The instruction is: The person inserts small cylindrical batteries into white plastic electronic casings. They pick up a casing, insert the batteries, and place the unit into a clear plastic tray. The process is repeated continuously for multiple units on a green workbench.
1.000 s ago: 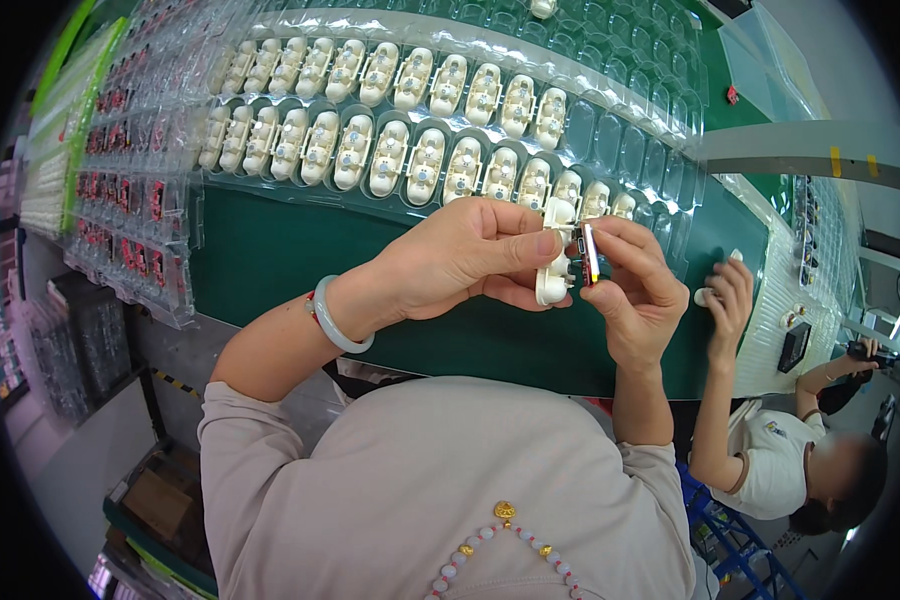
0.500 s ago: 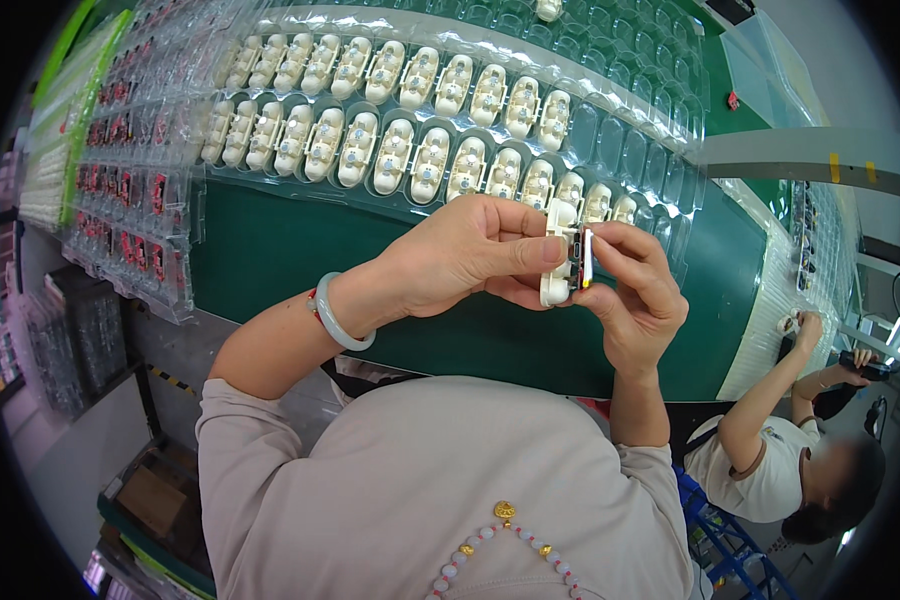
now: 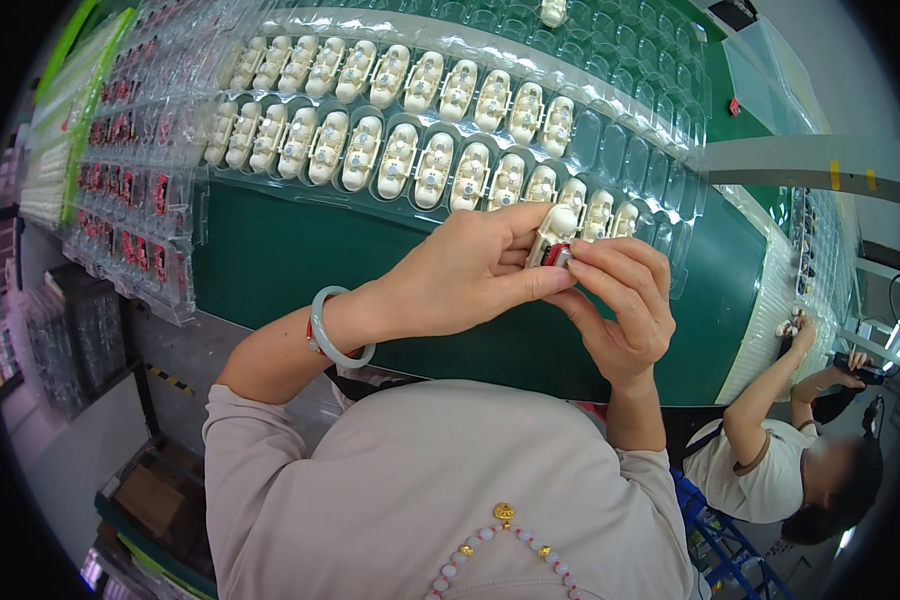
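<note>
Between the thumb and fingers of my left hand (image 3: 460, 270) is a cream plastic housing (image 3: 561, 222) with a rounded end, tilted so its inner side faces up. A small silvery part with red wire (image 3: 558, 256) sits at the housing's open inside. My right hand (image 3: 625, 310) pinches this part from the right, its fingertips against the housing. My fingers cover much of both pieces. Just beyond my hands, a clear blister tray (image 3: 610, 140) carries rows of similar cream housings (image 3: 435, 170).
Clear trays of small red-and-black parts (image 3: 160, 190) are stacked at the left beside a green-edged tray (image 3: 95, 110). The green table (image 3: 270, 240) lies under my hands. A grey curved bar (image 3: 770, 160) crosses at the right. Nearby on the right works another person (image 3: 760, 470).
The housing has turned from edge-on to showing its inside, and it has shifted slightly left. The silvery part with red wire now rests at its inside, with my right fingers on it.
</note>
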The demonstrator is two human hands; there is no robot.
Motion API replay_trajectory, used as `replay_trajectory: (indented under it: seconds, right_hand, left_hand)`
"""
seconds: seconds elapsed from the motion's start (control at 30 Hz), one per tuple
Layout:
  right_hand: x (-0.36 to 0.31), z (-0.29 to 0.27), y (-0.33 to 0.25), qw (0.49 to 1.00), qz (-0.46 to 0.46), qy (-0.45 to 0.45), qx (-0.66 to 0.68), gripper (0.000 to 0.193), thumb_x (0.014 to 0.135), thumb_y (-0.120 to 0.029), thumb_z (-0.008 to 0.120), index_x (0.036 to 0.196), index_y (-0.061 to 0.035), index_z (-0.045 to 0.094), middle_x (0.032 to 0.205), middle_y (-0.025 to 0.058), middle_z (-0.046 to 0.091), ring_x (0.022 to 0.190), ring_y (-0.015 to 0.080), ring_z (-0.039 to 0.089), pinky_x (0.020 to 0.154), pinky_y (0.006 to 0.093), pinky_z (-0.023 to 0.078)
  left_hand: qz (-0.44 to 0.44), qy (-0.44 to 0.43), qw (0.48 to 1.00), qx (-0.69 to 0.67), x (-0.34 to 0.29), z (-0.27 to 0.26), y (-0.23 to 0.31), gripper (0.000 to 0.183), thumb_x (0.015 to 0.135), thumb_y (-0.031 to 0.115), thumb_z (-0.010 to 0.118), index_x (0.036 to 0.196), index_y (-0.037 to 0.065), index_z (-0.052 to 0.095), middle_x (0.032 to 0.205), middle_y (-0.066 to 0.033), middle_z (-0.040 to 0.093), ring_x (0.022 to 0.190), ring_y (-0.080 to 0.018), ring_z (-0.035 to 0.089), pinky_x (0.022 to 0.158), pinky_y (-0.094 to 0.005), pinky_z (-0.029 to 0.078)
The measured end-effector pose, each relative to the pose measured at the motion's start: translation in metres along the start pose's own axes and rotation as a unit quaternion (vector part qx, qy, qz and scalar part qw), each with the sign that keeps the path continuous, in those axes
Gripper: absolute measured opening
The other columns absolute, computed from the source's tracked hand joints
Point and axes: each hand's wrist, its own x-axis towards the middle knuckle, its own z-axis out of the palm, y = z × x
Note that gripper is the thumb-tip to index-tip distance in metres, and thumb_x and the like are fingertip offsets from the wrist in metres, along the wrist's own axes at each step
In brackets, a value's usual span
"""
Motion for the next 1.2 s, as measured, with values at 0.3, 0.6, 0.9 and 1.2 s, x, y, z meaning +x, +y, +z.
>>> replay_trajectory:
  seconds: [0.3, 0.6, 0.9, 1.2]
  right_hand:
    - [-0.006, 0.001, 0.002, 0.998, -0.001, -0.047, 0.037, 0.055, 0.054, -0.007, 0.083, 0.1, -0.0078, 0.053, 0.122, 0.0177, 0.05, 0.112, 0.0351, 0.052, 0.091, 0.0425, 0.044]
    - [-0.046, -0.067, 0.039, 0.972, 0.181, 0.138, -0.06, 0.043, 0.064, -0.001, 0.079, 0.096, -0.0016, 0.051, 0.114, 0.0199, 0.055, 0.104, 0.03, 0.057, 0.09, 0.037, 0.045]
    - [-0.125, -0.145, 0.152, 0.87, 0.434, 0.171, -0.161, 0.041, 0.07, -0.013, 0.078, 0.097, -0.0011, 0.049, 0.111, 0.0156, 0.059, 0.102, 0.022, 0.058, 0.093, 0.0327, 0.044]
    - [-0.123, -0.139, 0.132, 0.868, 0.392, 0.191, -0.236, 0.044, 0.077, -0.018, 0.073, 0.11, -0.0018, 0.049, 0.121, 0.0114, 0.056, 0.111, 0.0229, 0.052, 0.094, 0.0356, 0.04]
  left_hand:
    - [0.022, -0.042, 0.999, 0.014, -0.002, 0.006, 0.001, 0.065, 0.089, 0.006, 0.056, 0.14, 0.0, 0.016, 0.11, -0.0141, 0.059, 0.102, -0.0167, 0.058, 0.088, -0.0288, 0.047]
    - [0.066, -0.074, 0.995, 0.017, -0.004, 0.019, -0.002, 0.073, 0.083, 0.005, 0.064, 0.141, 0.005, 0.021, 0.119, -0.0171, 0.055, 0.105, -0.0209, 0.057, 0.088, -0.0308, 0.048]
    - [0.296, 0.094, 0.816, 0.488, 0.05, 0.022, 0.021, 0.016, 0.073, 0.01, 0.07, 0.088, 0.007, 0.064, 0.088, -0.0073, 0.053, 0.083, -0.0223, 0.052, 0.068, -0.0324, 0.046]
    - [0.333, 0.084, 0.739, 0.58, 0.105, 0.034, -0.003, 0.005, 0.065, 0.001, 0.059, 0.069, 0.001, 0.055, 0.082, -0.0124, 0.048, 0.083, -0.027, 0.051, 0.071, -0.0355, 0.046]
